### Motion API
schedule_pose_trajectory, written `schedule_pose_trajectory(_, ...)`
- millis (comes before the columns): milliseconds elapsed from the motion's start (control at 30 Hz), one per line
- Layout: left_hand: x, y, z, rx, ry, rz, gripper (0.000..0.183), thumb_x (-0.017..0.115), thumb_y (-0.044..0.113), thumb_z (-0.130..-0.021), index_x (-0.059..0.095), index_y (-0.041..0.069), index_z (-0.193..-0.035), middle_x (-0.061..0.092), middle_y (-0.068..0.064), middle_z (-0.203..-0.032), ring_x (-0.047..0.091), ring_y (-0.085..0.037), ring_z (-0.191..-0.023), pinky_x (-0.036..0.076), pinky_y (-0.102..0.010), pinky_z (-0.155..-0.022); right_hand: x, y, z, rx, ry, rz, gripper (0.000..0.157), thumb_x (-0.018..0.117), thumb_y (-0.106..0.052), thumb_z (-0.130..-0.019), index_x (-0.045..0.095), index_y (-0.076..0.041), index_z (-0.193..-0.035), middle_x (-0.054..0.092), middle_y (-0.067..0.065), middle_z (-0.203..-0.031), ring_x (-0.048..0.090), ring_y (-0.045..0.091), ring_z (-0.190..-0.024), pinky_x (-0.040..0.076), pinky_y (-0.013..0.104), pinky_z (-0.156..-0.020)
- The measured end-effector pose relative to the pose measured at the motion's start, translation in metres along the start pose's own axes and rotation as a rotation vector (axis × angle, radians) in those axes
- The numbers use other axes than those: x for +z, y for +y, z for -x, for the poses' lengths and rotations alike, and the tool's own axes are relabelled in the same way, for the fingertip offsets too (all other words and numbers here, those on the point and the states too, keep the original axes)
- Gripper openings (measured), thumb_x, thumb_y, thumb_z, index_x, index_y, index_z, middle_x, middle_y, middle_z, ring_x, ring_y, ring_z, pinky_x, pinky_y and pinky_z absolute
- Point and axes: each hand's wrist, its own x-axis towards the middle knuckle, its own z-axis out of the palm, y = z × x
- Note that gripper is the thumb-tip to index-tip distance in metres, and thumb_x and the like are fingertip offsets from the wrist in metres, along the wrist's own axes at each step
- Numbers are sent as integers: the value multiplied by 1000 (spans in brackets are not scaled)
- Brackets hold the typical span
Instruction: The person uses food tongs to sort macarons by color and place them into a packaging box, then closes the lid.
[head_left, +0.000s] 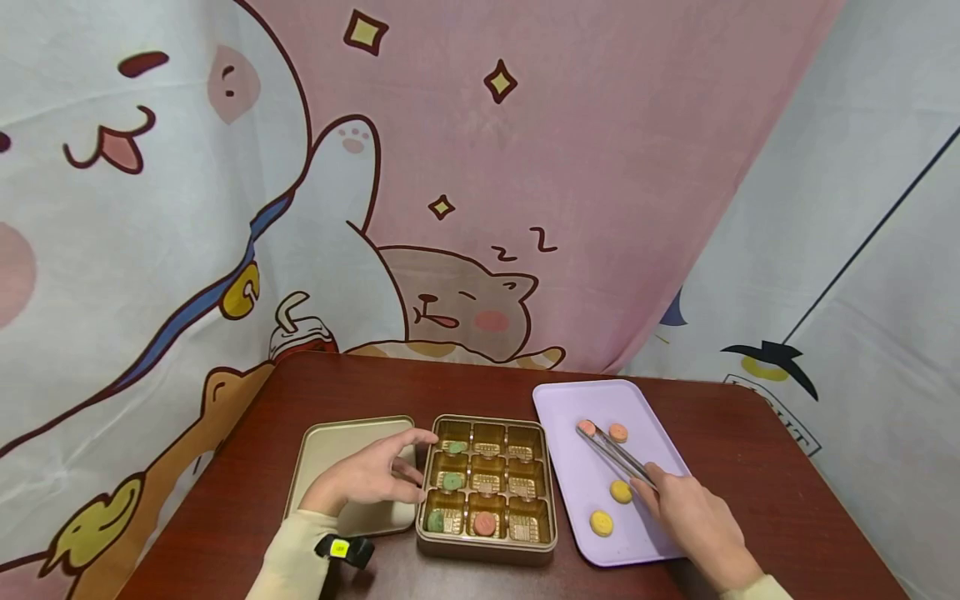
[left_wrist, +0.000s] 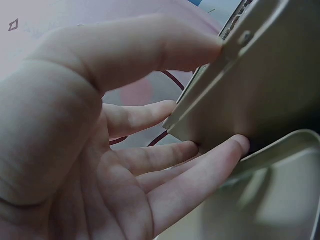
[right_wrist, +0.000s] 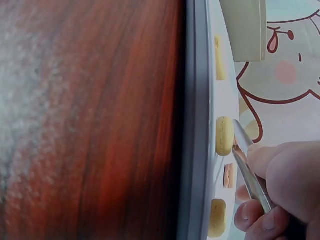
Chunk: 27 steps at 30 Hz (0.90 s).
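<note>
My right hand grips metal tongs, whose tips are at a pink macaron on the lilac tray. Whether they pinch it is not clear. Another pink macaron sits beside it. Two yellow macarons lie nearer; the right wrist view shows a third yellow macaron. My left hand, fingers spread and loosely bent, touches the side of the gold tin. In the tin's divided insert, green macarons fill the left column and a pink macaron sits front middle.
A pale gold lid lies left of the tin, partly under my left hand. All stand on a dark red-brown wooden table. Behind its far edge hangs a cartoon-printed cloth.
</note>
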Motion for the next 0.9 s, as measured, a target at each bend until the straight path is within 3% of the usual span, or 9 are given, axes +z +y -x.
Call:
schedule_pose_trajectory(467,0,2,0,7,4,5,78,82,3,-86,42,1,-153,33,-27,-162,71,-32,-110,61,-30,-82,-1,1,1,-2,6,-21,27,68,-39,-102,66,-13,-110,65,12,-80,54,25,-64,45,48,-50)
schedule_pose_trajectory(633,1,1,0,9,1,18,78,82,3,-86,42,0,-153,33,-28,-162,71,-33,-110,61,-30,-82,-3,-1,2,-7,24,-25,27,66,-41,-103,64,-14,-107,60,9,-74,51,24,-61,42,45,-48)
schedule_pose_trajectory(900,1,0,0,7,2,4,78,82,3,-87,42,0,-153,34,-27,-162,71,-32,-109,61,-31,-81,-9,-10,7,-37,84,-36,34,63,-45,-105,67,-13,-116,65,8,-77,54,22,-61,43,45,-46)
